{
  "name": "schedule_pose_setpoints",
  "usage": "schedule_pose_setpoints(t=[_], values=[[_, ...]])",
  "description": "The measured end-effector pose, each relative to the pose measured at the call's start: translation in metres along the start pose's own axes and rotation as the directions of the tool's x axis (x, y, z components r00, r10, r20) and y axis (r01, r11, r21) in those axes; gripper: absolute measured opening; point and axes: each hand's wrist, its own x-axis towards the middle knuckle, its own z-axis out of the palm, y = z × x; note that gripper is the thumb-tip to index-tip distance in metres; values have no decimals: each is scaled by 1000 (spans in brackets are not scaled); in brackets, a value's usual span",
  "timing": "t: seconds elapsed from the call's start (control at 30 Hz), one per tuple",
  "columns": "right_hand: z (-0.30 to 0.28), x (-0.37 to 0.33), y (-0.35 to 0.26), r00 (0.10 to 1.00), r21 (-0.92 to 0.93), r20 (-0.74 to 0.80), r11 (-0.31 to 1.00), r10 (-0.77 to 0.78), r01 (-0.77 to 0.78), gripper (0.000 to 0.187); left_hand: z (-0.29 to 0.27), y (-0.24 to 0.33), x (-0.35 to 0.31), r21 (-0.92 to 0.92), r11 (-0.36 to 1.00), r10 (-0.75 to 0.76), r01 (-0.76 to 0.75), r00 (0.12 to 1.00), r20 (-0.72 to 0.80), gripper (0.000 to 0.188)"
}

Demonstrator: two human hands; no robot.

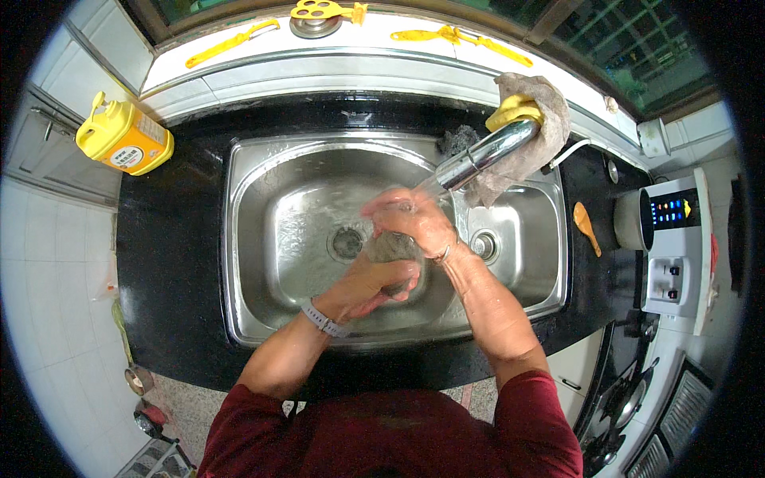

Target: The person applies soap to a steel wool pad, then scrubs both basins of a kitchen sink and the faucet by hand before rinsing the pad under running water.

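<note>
Over the larger bowl of the steel sink (263, 299), my left hand (378, 280) is closed around a rounded grey-green thing (393, 247). Its kind cannot be made out, as my fingers cover part of it. Just above it, my right hand (418, 223) is bent under the mouth of the chrome tap (478, 155), and water runs over it. Motion smears the right fingers, so their grip does not show. Below my hands lies the round drain (347, 244).
A yellow jug (125, 137) stands on the black counter (171, 263) at left. A grey cloth (550, 119) and a yellow one (512, 112) drape the tap, beside a dark scrubber (457, 141). At right are a wooden spoon (586, 227) and a pot (629, 219). Yellow tools (233, 44) line the sill.
</note>
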Motion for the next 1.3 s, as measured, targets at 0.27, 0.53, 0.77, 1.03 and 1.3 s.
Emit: schedule_pose_setpoints(t=[0.27,0.53,0.77,1.03,1.3], values=[[-3,6,28,994,-397,-105,918,-31,-13,20,3,-4,21,365,928,14,81,968,-250,45],[-1,2,68,972,-547,-213,837,-102,-32,17,-14,-22,32,482,859,-48,173,964,-261,48],[4,-4,99,946,-626,-305,771,-110,-112,16,-27,-49,40,475,878,57,64,970,-235,39],[-11,0,152,941,-690,-313,711,-127,-134,17,-60,-90,69,414,892,266,-180,951,-160,17],[-79,-58,122,642,-583,-627,812,-442,-10,21,-80,-81,54,985,141,540,-102,842,10,64]])
